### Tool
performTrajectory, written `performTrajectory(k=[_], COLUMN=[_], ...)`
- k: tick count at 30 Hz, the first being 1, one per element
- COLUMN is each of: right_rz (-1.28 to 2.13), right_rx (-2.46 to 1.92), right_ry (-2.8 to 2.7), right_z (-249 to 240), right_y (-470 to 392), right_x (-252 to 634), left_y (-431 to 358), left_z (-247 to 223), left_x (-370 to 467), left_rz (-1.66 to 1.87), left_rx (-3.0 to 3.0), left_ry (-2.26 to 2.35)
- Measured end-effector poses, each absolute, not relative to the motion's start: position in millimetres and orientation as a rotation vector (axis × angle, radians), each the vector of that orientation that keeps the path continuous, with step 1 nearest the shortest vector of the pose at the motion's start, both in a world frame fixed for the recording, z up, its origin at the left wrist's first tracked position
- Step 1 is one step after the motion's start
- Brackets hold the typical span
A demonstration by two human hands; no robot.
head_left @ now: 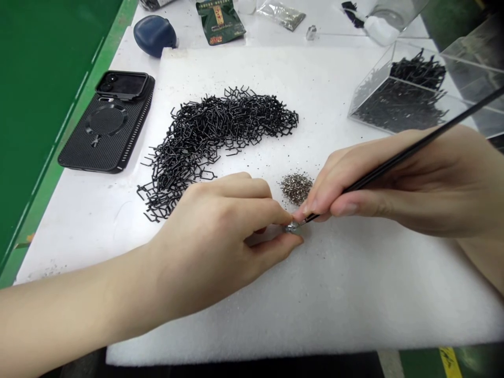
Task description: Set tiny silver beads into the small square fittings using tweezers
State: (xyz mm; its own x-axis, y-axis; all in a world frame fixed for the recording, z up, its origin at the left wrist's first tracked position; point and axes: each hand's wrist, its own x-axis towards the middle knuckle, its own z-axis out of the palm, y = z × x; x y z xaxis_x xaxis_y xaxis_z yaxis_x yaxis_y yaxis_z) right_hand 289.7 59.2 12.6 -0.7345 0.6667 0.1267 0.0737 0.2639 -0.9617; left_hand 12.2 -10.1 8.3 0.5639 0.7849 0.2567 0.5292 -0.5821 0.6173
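Between its thumb and index finger, my left hand (220, 226) pinches a small shiny metal part (292, 227). My right hand (397, 184) grips a thin black pen-like tool (389, 161) near its lower end, and the tip meets the metal part or lies right beside it. Just beyond the fingertips is a small heap of tiny metallic pieces (296, 188). A long curved pile of black forked wire-like pieces (224, 126) lies behind my left hand. All of this rests on a white foam sheet (354, 294).
A black phone (106, 123) lies at the left, with a dark blue rounded object (155, 35) behind it. At the back are a green packet (220, 22), a clear bag (281, 14) and another small metal part (311, 32). A clear box (374, 97) of black pieces stands at the right.
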Motion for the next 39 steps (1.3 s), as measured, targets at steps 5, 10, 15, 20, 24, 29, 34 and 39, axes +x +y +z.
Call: performTrajectory(k=[5, 10, 15, 20, 24, 29, 34, 39], right_rz=[1.471, 1.244, 1.194, 1.162, 1.174, 1.235, 1.201, 1.216], right_rx=[-0.659, -0.791, -0.975, -0.947, -0.869, -0.864, -0.955, -0.958], right_ry=[-2.029, -1.958, -2.022, -2.134, -2.144, -2.160, -2.125, -2.136], right_z=[12, 12, 18, 20, 19, 17, 20, 22], right_y=[58, 63, 73, 75, 76, 77, 75, 76], right_x=[291, 304, 313, 310, 312, 314, 313, 312], left_y=[-10, -7, -8, -8, -7, -7, -5, -4], left_z=[8, 4, 1, 2, 6, 8, 7, 7], left_x=[12, 14, 15, 11, 10, 14, 13, 14], left_rz=[0.699, 0.760, 0.746, 0.821, 0.743, 0.746, 0.733, 0.702], left_rx=[2.319, 2.349, 2.397, 2.362, 2.321, 2.308, 2.320, 2.320], left_ry=[1.068, 1.062, 1.090, 1.090, 0.998, 1.005, 1.040, 1.071])
